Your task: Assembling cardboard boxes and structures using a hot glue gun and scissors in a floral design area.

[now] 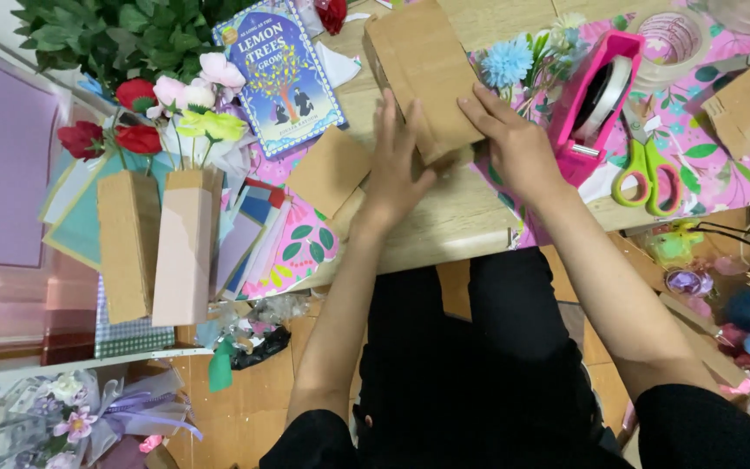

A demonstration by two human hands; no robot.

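Mid-fold on a brown paper bag (418, 74) lying flat on the worktop (470, 213), left hand (395, 165) and right hand (514, 143) both open, palms pressing its lower end, likely needing a firm crease beside the pink tape dispenser (601, 100).

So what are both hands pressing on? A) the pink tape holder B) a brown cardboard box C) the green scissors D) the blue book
B: the left hand and right hand both lie flat on the brown cardboard box; the scissors lie untouched.
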